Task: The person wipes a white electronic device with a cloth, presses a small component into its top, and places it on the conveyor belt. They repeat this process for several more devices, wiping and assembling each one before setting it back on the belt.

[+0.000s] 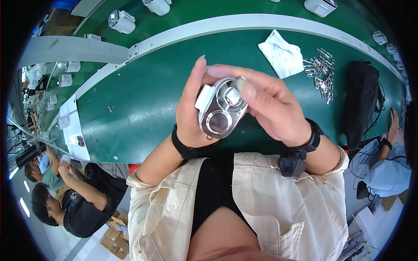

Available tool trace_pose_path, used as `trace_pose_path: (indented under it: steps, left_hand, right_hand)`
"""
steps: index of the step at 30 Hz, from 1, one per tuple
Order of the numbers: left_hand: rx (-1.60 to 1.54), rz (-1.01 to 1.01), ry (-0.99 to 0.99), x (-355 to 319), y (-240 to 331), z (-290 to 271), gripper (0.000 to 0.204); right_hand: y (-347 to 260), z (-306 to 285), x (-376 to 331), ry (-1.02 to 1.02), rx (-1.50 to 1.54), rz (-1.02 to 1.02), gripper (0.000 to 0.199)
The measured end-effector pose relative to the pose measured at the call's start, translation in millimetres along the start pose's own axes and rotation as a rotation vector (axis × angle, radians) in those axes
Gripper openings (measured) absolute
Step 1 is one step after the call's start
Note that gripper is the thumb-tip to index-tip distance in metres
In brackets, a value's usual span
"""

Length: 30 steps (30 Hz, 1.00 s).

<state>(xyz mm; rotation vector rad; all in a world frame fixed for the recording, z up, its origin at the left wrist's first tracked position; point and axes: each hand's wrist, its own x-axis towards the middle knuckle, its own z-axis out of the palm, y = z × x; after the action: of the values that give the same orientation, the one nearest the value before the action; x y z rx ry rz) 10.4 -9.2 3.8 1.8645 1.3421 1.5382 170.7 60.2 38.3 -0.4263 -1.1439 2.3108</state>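
Note:
Above the near side of the green table I hold a small white device with a silver face [223, 112]. Two round rings show on that face, one above the other, and a square whitish piece sits in the upper one. My left hand [188, 114] is wrapped round the device's left side and underside. My right hand [278, 108] grips its upper right, with the thumb at the upper ring and the fingers bent behind the top edge. A small metal loop sticks out at the bottom. The back of the device is hidden.
On the green table [143, 91] lie a white cloth [281, 54], a pile of metal clips [322, 76] and a black mesh bag [360, 100] with cables. Similar white devices [122, 21] stand beyond the white rail [244, 21]. Other people work at left and right.

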Motion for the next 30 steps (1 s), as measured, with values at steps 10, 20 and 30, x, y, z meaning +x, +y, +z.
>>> trace_pose_path:
  steps: [10,20,30]
  left_hand:
    - [0.057,0.054,-0.015,-3,-2,-3,0.092]
    - [0.035,0.047,-0.012,-3,-4,3,0.092]
    - [0.095,0.026,-0.012,-4,-24,10,0.102]
  right_hand:
    - [5,-4,-1,-0.09,-0.263,-0.216,0.042]
    - [0,-10,-2,-0.074,-0.196,-0.155,0.039]
    - [3,-20,13,0.033,-0.055,0.011,0.034]
